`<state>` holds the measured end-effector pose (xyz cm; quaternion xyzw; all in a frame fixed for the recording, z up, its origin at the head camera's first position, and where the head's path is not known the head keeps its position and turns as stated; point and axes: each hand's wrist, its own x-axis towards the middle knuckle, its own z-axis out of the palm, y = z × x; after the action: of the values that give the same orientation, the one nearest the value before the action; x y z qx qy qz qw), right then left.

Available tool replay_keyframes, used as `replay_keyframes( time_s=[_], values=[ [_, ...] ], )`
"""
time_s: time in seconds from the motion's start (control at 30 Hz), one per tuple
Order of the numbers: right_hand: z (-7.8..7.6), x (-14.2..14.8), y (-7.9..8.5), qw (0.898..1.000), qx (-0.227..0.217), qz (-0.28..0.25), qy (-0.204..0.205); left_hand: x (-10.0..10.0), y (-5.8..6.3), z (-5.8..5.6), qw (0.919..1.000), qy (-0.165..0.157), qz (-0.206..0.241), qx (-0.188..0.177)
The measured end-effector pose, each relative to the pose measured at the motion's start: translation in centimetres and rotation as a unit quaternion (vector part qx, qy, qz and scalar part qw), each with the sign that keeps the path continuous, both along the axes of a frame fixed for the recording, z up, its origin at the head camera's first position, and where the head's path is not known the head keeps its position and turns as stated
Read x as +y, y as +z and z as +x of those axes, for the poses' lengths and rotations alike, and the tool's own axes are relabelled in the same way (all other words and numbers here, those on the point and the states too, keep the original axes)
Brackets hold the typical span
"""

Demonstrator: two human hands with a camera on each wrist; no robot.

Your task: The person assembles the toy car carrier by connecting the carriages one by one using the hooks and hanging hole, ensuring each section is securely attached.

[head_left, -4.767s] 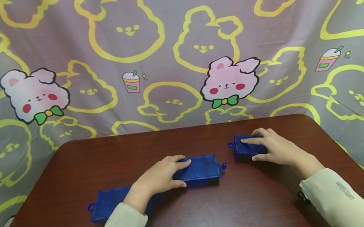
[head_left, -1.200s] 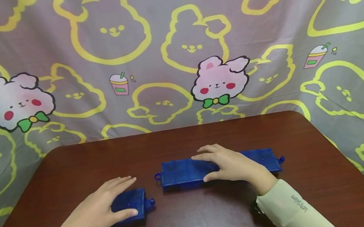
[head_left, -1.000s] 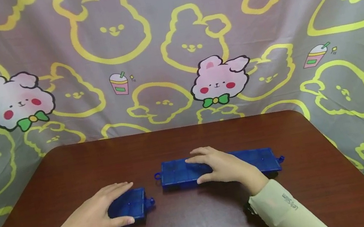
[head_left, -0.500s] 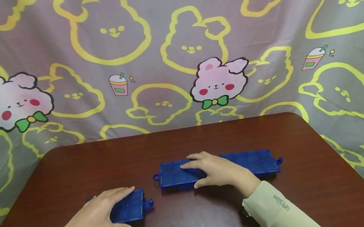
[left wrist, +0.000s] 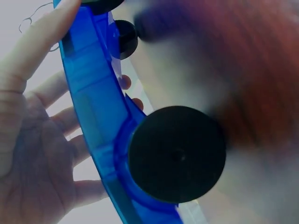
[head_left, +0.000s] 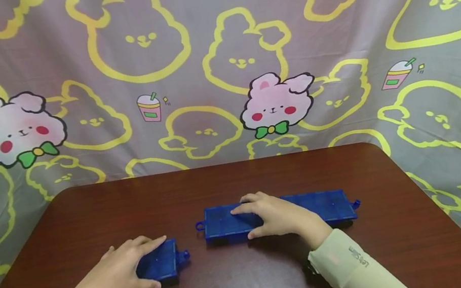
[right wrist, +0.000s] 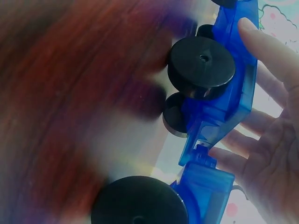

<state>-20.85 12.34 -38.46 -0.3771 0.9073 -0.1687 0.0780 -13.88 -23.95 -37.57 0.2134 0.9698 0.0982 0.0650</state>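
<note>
My left hand [head_left: 117, 274] grips a translucent blue toy train car [head_left: 165, 261] by its long sides, thumb on the near edge. Black wheels [left wrist: 177, 154] show beneath it in the left wrist view. A hook [head_left: 183, 257] juts from its right end, a short gap from the loop [head_left: 199, 226] on the middle blue car [head_left: 221, 224]. Around that middle car my right hand [head_left: 275, 213] holds with thumb near and fingers far. A third blue car [head_left: 329, 205] is in line behind it; a hitch [right wrist: 202, 156] joins the two in the right wrist view.
The cars are on a dark brown wooden table [head_left: 237, 287] with rounded far corners. A grey curtain [head_left: 171, 15] printed with yellow outlines and rabbits hangs right behind the table and at both sides.
Earlier, my left hand held the middle car and my right the rightmost, apart. Now those two are joined, my right hand is on the middle car, my left on the left car, shifted slightly left.
</note>
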Motion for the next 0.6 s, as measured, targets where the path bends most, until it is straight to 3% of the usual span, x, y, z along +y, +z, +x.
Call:
replay_keyframes(
  time_s=[0.4, 0.6],
  values=[
    [0.0, 0.5, 0.1, 1.0, -0.023, -0.012, -0.002, 0.3, 1.3, -1.5, 0.9984, -0.007, 0.016, -0.053],
    [-0.1, 0.4, 0.1, 1.0, -0.021, -0.019, 0.005, 0.5, 1.5, -2.5, 0.9988, -0.014, 0.005, -0.046]
  ],
)
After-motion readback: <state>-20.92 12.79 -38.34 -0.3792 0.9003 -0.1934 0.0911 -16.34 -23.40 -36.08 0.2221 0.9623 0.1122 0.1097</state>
